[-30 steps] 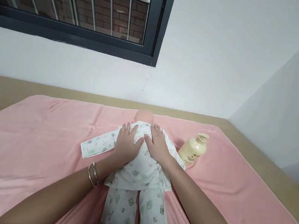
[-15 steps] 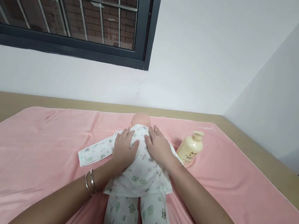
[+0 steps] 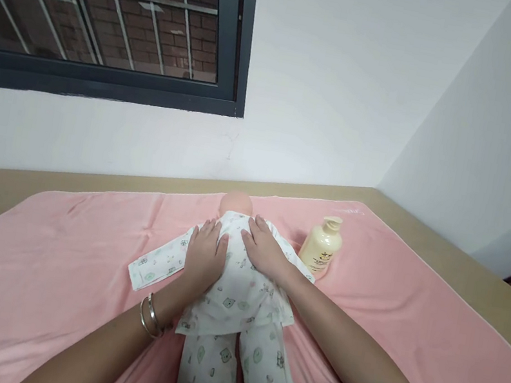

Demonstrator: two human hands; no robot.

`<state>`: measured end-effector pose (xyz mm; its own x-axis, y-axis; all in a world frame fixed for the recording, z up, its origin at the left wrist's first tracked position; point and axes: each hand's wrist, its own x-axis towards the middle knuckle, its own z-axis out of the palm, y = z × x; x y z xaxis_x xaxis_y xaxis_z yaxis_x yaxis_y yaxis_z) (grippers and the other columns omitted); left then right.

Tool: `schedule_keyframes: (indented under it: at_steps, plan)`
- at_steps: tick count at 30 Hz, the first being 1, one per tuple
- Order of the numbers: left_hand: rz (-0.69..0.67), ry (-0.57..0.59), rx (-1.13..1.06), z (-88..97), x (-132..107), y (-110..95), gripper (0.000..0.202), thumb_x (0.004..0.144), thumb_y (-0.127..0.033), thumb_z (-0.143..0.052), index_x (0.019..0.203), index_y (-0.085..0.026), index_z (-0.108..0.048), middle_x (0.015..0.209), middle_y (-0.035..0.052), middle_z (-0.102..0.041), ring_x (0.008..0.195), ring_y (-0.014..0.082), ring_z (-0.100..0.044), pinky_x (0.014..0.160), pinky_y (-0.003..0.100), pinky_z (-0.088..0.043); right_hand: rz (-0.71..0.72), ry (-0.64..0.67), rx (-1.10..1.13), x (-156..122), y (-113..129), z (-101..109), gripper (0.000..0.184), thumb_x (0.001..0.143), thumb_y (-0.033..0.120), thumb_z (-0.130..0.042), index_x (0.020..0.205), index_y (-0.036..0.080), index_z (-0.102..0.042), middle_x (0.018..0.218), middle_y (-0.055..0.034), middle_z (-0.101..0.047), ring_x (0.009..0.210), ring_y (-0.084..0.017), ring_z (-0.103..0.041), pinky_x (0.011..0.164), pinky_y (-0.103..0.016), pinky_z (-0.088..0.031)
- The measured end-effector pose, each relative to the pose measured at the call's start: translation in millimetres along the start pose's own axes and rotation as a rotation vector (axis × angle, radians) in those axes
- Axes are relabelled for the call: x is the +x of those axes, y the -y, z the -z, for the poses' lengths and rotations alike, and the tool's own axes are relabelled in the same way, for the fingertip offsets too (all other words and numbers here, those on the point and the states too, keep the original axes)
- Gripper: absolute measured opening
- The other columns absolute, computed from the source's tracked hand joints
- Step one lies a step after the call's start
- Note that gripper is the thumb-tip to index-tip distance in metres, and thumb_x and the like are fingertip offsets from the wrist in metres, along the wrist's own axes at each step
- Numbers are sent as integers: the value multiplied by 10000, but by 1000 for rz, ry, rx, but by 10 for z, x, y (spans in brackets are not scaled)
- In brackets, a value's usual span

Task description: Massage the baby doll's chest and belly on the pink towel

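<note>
A baby doll (image 3: 237,202) lies with its bald head toward the wall and its legs toward me. It wears a white printed top (image 3: 238,293) and matching trousers (image 3: 212,367). On the left of the doll's upper body, my left hand (image 3: 205,255) rests flat, fingers pointing to the shoulder. My right hand (image 3: 266,249) lies on the upper right of the top, fingers extended toward the neck. Neither hand grasps anything. The left sleeve (image 3: 157,265) stretches out sideways, while the right sleeve is partly hidden behind my right forearm. No facial features of the doll show.
A cream pump bottle (image 3: 321,248) stands just right of the doll. Beneath everything spreads a pink sheet (image 3: 78,253) over a tan surface (image 3: 434,238). White walls (image 3: 322,85) bound the far and right sides. A barred window (image 3: 235,38) is at upper left.
The view has shifted slightly. My right hand's fingers lie closer together, and my left hand's fingers also look closer together. Both hands stay on the doll's top.
</note>
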<state>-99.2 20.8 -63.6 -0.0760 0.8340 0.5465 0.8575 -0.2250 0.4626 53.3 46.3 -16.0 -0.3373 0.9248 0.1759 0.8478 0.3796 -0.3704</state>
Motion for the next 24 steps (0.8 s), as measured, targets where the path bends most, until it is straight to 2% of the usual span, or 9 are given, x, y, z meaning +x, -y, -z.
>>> schedule_keyframes:
  at_steps: [3,6,8,10,13,15,18,21,24]
  plan:
    - [-86,-18,-8,39,-95,-72,381,939,-332,-371,1170,-163,-622,1274,148,-626,1256,300,-526,1094,521,-356,195,24,-139,-140,86,-29,501,963,248,-379,1388,-9,-447,1479,-240,-394,1416,-343,-291,1153,-484,-241]
    - [-107,16,-22,68,-125,-128,386,935,-321,-382,1238,-184,-579,1317,138,-603,1266,298,-516,1098,546,-338,433,59,-254,-271,147,-6,419,911,145,-413,1279,25,-576,1394,-219,-508,1395,-337,-328,1173,-486,-188]
    - [-28,38,-2,52,-71,-106,431,954,-323,-344,1305,-148,-522,1393,169,-536,1331,317,-452,1114,592,-288,362,30,-215,-224,106,16,418,965,190,-342,1274,39,-579,1358,-213,-542,1373,-310,-372,1157,-458,-233]
    - [39,55,30,18,-8,-60,466,963,-346,-333,1328,-108,-496,1429,202,-488,1364,338,-408,1116,620,-261,175,-19,-125,-83,14,17,477,1011,294,-278,1326,36,-525,1404,-216,-498,1382,-299,-364,1133,-440,-282]
    - [-2,23,53,-22,5,-32,443,948,-350,-380,1280,-108,-544,1392,191,-529,1343,333,-435,1120,581,-292,21,-43,-52,97,-103,-20,539,1013,376,-284,1387,21,-445,1485,-229,-392,1418,-309,-301,1129,-445,-286]
    - [-91,-20,36,-22,-35,-52,378,935,-319,-397,1194,-143,-609,1294,151,-616,1271,302,-512,1106,523,-347,42,-31,-79,82,-95,-44,531,1007,333,-284,1394,-1,-426,1478,-240,-398,1416,-305,-309,1134,-442,-282]
    - [-187,-32,1,6,-64,-65,312,918,-295,-416,1081,-191,-661,1163,108,-687,1152,269,-592,1058,472,-415,189,10,-165,-121,31,-23,513,984,241,-289,1401,-30,-413,1455,-243,-428,1414,-298,-317,1148,-429,-274]
    - [-114,-9,15,19,2,-4,340,911,-316,-426,1136,-182,-642,1251,124,-643,1224,289,-545,1067,496,-400,257,61,-154,-288,135,74,510,981,252,-309,1411,4,-423,1459,-221,-434,1418,-296,-312,1142,-429,-297]
    - [7,24,50,-5,69,63,438,926,-352,-404,1283,-144,-550,1396,159,-532,1349,322,-426,1111,560,-322,153,103,-63,-224,99,144,538,998,350,-312,1419,34,-422,1484,-213,-400,1416,-303,-316,1120,-437,-334]
